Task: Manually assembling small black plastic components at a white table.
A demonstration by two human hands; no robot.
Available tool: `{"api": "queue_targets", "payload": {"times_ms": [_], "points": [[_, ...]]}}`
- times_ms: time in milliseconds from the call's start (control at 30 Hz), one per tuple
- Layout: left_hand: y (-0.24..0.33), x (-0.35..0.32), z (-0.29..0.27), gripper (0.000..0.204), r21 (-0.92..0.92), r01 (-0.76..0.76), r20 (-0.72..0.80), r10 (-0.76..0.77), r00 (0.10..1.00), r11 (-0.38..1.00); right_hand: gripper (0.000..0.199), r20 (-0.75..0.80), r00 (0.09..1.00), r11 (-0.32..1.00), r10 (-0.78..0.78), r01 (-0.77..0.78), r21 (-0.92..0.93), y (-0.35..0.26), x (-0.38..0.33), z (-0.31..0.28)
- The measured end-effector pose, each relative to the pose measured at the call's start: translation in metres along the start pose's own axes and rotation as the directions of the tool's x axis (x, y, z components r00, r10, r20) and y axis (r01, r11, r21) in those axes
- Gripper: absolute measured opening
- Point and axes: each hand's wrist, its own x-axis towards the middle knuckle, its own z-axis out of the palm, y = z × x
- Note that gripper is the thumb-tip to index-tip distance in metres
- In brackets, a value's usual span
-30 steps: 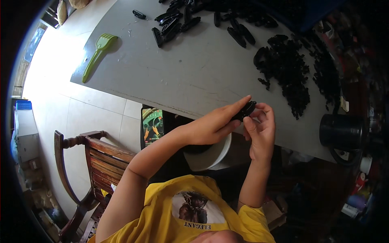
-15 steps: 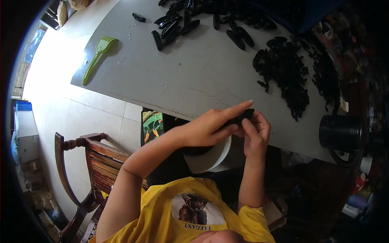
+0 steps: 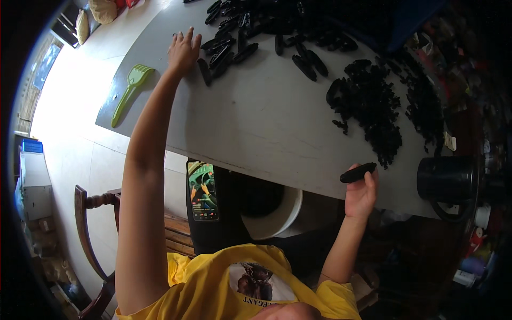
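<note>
My right hand [image 3: 361,198] pinches a black oblong plastic piece [image 3: 358,173] between thumb and fingers, just over the table's near edge at the right. Stretched far out to the back left, my left hand [image 3: 184,51] is over the grey table [image 3: 250,117] with its fingers apart. A dark bit shows by its fingertips; the rest of what lies beneath is hidden. Beside that hand are several similar black oblong pieces [image 3: 218,56], loosely heaped. A larger pile of small black parts [image 3: 368,106] spreads over the table's right side.
A green toy rake [image 3: 130,93] lies at the left edge. On the right stands a black mug-like container [image 3: 445,178]. Under the near edge are a white bucket [image 3: 293,213] with dark contents and a lit phone [image 3: 202,192]. A wooden chair [image 3: 98,200] is at lower left.
My hands have come apart from the black piece they both held. The left has reached out to the back left; the right has moved slightly right and down, keeping the piece.
</note>
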Motion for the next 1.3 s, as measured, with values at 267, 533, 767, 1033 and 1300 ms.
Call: {"api": "queue_targets", "payload": {"times_ms": [267, 533, 767, 1033, 1300], "points": [[0.045, -0.004, -0.019, 0.052, -0.414, -0.090, 0.297, 0.228, 0.927, 0.906, 0.021, 0.066, 0.996, 0.995, 0.055, -0.060, 0.083, -0.003, 0.022, 0.015], [0.113, -0.035, -0.052, 0.051, -0.035, -0.423, 0.393, 0.402, 0.827, 0.905, 0.011, 0.175, 0.936, 0.330, -0.305, 0.276, -0.903, 0.011, 0.075, 0.031], [0.146, -0.075, -0.080, 0.049, -0.296, -0.529, 0.387, 0.606, 0.695, 0.796, 0.021, 0.361, 0.883, -0.017, -0.300, 0.373, -0.928, 0.021, 0.072, 0.039], [0.171, -0.111, -0.131, 0.051, -0.367, -0.714, 0.308, 0.802, 0.512, 0.597, 0.026, 0.321, 0.904, 0.247, -0.281, 0.392, -0.886, 0.015, 0.039, 0.036], [0.188, -0.129, -0.147, 0.046, -0.347, -0.569, 0.337, 0.665, 0.666, 0.745, 0.026, 0.234, 0.954, 0.424, -0.186, 0.293, -0.857, 0.011, 0.011, 0.033]]}}
